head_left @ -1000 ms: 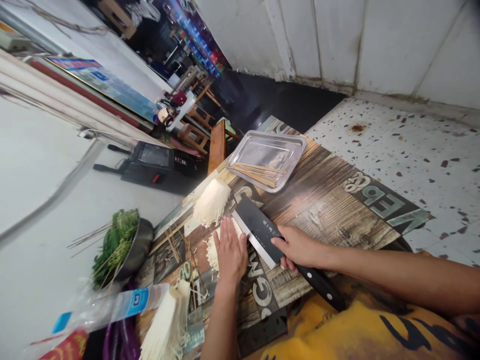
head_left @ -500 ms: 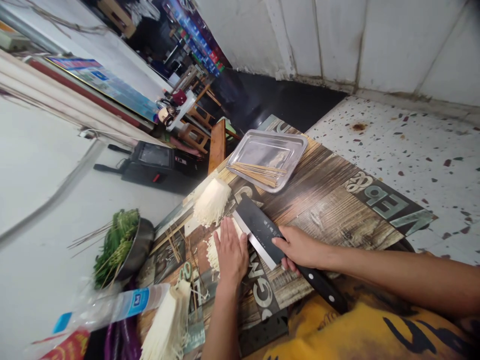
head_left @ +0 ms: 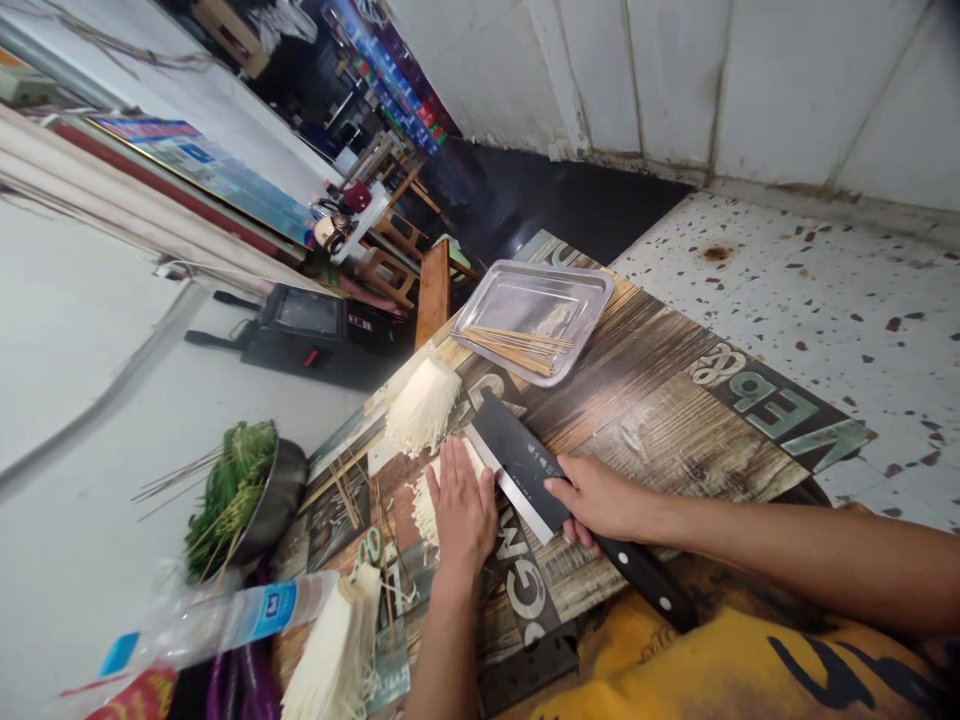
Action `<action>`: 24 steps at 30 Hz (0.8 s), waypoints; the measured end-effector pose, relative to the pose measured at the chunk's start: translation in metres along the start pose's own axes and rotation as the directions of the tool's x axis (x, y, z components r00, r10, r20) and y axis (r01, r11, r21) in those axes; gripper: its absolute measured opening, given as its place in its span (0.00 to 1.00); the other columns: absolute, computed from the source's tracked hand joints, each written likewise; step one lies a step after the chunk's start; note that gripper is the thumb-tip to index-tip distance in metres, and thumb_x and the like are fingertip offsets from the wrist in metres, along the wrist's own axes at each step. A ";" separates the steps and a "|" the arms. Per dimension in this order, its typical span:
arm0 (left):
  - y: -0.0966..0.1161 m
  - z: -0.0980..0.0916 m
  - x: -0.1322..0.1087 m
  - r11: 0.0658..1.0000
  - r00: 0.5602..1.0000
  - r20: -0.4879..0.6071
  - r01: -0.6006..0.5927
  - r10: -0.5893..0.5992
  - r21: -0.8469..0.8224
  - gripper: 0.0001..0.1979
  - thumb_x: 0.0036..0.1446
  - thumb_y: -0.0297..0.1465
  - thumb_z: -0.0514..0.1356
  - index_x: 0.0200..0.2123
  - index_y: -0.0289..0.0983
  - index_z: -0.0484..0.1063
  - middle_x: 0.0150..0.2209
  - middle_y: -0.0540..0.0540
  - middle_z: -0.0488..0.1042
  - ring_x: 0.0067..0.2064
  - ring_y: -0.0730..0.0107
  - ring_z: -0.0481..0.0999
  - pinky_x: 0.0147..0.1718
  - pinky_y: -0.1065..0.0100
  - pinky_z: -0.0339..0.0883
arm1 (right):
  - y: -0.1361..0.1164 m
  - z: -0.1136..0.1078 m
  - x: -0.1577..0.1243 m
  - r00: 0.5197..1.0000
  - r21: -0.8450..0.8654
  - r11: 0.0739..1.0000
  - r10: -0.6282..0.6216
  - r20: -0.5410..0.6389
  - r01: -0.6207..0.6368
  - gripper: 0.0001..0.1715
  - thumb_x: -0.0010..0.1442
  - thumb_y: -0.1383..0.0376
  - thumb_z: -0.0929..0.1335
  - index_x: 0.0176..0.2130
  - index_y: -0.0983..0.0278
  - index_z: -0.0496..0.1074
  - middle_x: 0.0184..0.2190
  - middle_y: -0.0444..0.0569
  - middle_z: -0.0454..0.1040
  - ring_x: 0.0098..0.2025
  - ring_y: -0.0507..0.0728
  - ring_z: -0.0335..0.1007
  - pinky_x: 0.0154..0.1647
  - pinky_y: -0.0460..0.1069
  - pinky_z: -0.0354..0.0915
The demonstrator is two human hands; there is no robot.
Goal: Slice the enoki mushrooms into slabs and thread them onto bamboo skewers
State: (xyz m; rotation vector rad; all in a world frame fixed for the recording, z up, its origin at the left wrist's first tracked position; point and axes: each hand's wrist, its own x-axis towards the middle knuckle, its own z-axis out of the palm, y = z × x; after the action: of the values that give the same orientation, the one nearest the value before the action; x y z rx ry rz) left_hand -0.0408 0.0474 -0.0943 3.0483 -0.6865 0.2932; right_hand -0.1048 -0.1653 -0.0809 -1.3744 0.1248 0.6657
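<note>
My left hand [head_left: 463, 505] lies flat, fingers stretched out, on a bunch of enoki mushrooms [head_left: 424, 508] that it partly covers. In my right hand [head_left: 592, 500] is a cleaver [head_left: 517, 462] with a dark blade and black handle. The blade lies low beside my left hand, its bright edge facing the mushrooms; whether it touches them I cannot tell. Just beyond sits a second enoki bunch [head_left: 422, 405], spread like a fan. A third, longer enoki bunch [head_left: 335, 640] rests at the table's near left.
A metal tray [head_left: 592, 310] holding bamboo skewers [head_left: 517, 348] stands at the table's far end. Along the left are a metal bowl [head_left: 289, 490] of skewered greens, a plastic bottle [head_left: 247, 615] and purple eggplants [head_left: 244, 680]. More loose skewers [head_left: 346, 490] lie near the bowl.
</note>
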 end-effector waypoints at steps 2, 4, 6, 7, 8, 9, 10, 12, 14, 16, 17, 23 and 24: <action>0.000 0.000 0.000 1.000 1.000 0.001 0.003 -0.003 0.001 0.29 0.66 0.38 0.39 0.67 0.31 0.41 0.66 0.33 0.50 0.68 0.57 0.45 0.64 0.45 0.36 | 0.000 0.000 0.000 1.000 -0.001 1.000 0.002 -0.003 -0.002 0.06 0.67 0.68 0.55 0.35 0.62 0.54 0.12 0.37 0.63 0.12 0.49 0.59 0.10 0.42 0.59; 0.000 0.000 0.000 1.000 1.000 0.002 0.006 -0.006 -0.003 0.29 0.66 0.38 0.39 0.67 0.31 0.41 0.66 0.33 0.51 0.68 0.57 0.45 0.64 0.45 0.36 | -0.001 0.000 -0.001 1.000 0.000 1.000 0.010 -0.001 -0.010 0.06 0.67 0.68 0.55 0.35 0.62 0.54 0.12 0.37 0.63 0.12 0.49 0.59 0.10 0.42 0.59; -0.001 0.000 0.000 1.000 1.000 0.009 0.004 -0.004 -0.014 0.29 0.66 0.38 0.39 0.66 0.30 0.42 0.66 0.33 0.51 0.68 0.57 0.44 0.64 0.45 0.36 | -0.002 0.000 -0.002 1.000 0.002 1.000 0.019 0.009 -0.019 0.06 0.67 0.68 0.55 0.35 0.62 0.54 0.12 0.37 0.63 0.12 0.49 0.59 0.10 0.42 0.59; -0.001 0.000 0.000 1.000 1.000 0.017 0.004 -0.003 -0.025 0.29 0.66 0.38 0.39 0.66 0.29 0.42 0.66 0.33 0.50 0.68 0.57 0.44 0.64 0.46 0.36 | -0.003 0.000 -0.002 1.000 0.002 1.000 0.022 0.012 -0.022 0.07 0.67 0.68 0.55 0.35 0.62 0.54 0.12 0.37 0.63 0.12 0.48 0.59 0.10 0.42 0.59; -0.001 0.000 0.000 0.999 1.000 0.025 0.006 -0.005 -0.040 0.30 0.66 0.38 0.39 0.66 0.29 0.42 0.66 0.33 0.50 0.68 0.58 0.43 0.64 0.47 0.37 | -0.003 0.001 -0.001 1.000 0.002 1.000 0.024 0.015 -0.024 0.07 0.67 0.68 0.55 0.35 0.62 0.54 0.12 0.37 0.63 0.12 0.48 0.59 0.10 0.42 0.59; -0.001 0.000 0.000 0.998 0.999 0.033 0.012 -0.010 -0.060 0.30 0.66 0.38 0.39 0.66 0.28 0.42 0.66 0.33 0.49 0.68 0.58 0.42 0.64 0.48 0.39 | -0.003 0.001 -0.001 1.000 0.000 1.000 0.026 0.015 -0.026 0.07 0.67 0.68 0.55 0.35 0.62 0.53 0.12 0.37 0.63 0.12 0.48 0.58 0.10 0.42 0.59; -0.001 0.000 0.001 0.996 0.999 0.039 0.019 -0.016 -0.081 0.30 0.66 0.38 0.39 0.66 0.28 0.42 0.67 0.33 0.48 0.68 0.59 0.42 0.64 0.49 0.40 | -0.002 0.002 0.000 1.000 -0.003 1.000 0.029 0.012 -0.029 0.06 0.67 0.68 0.55 0.34 0.62 0.53 0.12 0.37 0.63 0.12 0.48 0.58 0.09 0.42 0.59; -0.001 -0.001 0.001 0.992 0.999 0.043 0.031 -0.026 -0.122 0.30 0.66 0.38 0.39 0.66 0.29 0.42 0.67 0.34 0.47 0.68 0.59 0.42 0.64 0.51 0.42 | -0.001 0.004 0.002 0.999 -0.009 0.999 0.033 0.005 -0.033 0.06 0.66 0.67 0.56 0.34 0.62 0.53 0.12 0.37 0.63 0.11 0.48 0.58 0.09 0.42 0.58; -0.001 -0.001 0.002 0.989 0.999 0.042 0.039 -0.033 -0.144 0.30 0.66 0.39 0.40 0.66 0.28 0.43 0.67 0.34 0.48 0.68 0.59 0.43 0.65 0.51 0.43 | 0.000 0.005 0.004 0.999 -0.004 0.999 0.042 0.006 -0.042 0.05 0.66 0.67 0.56 0.35 0.62 0.54 0.12 0.37 0.63 0.11 0.49 0.58 0.09 0.42 0.58; 0.000 -0.001 0.002 0.987 0.998 0.043 0.051 -0.044 -0.155 0.31 0.66 0.39 0.40 0.66 0.27 0.45 0.66 0.33 0.49 0.68 0.58 0.44 0.65 0.51 0.43 | -0.001 0.006 0.004 0.998 0.013 0.998 0.055 0.005 -0.055 0.05 0.66 0.68 0.55 0.35 0.62 0.54 0.12 0.37 0.63 0.11 0.49 0.58 0.09 0.41 0.58; 0.001 -0.001 0.003 0.985 0.998 0.044 0.058 -0.052 -0.161 0.31 0.65 0.40 0.41 0.65 0.26 0.46 0.66 0.33 0.49 0.68 0.57 0.45 0.65 0.51 0.43 | -0.003 0.007 0.005 0.998 0.023 0.998 0.062 0.002 -0.062 0.05 0.66 0.68 0.55 0.36 0.62 0.54 0.12 0.37 0.63 0.11 0.49 0.58 0.09 0.41 0.58; 0.002 0.001 0.006 0.976 0.996 0.028 0.090 -0.086 -0.200 0.32 0.65 0.42 0.41 0.65 0.28 0.47 0.66 0.33 0.51 0.67 0.56 0.47 0.64 0.51 0.45 | -0.021 0.014 0.023 0.998 0.022 0.998 0.051 -0.032 -0.051 0.07 0.65 0.69 0.55 0.34 0.63 0.57 0.11 0.38 0.63 0.11 0.49 0.56 0.11 0.41 0.58; 0.002 0.001 0.006 0.976 0.995 0.028 0.095 -0.091 -0.196 0.32 0.65 0.42 0.41 0.65 0.27 0.47 0.65 0.32 0.51 0.67 0.56 0.47 0.64 0.51 0.45 | -0.023 0.015 0.027 0.998 0.007 0.999 0.044 -0.041 -0.043 0.07 0.65 0.69 0.55 0.34 0.63 0.58 0.10 0.38 0.63 0.11 0.49 0.56 0.11 0.41 0.58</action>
State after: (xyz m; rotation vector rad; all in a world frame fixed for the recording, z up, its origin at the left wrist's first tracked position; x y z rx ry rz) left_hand -0.0359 0.0434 -0.0944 2.8860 -0.5358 0.1824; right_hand -0.0761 -0.1425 -0.0700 -1.3833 0.1899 0.6731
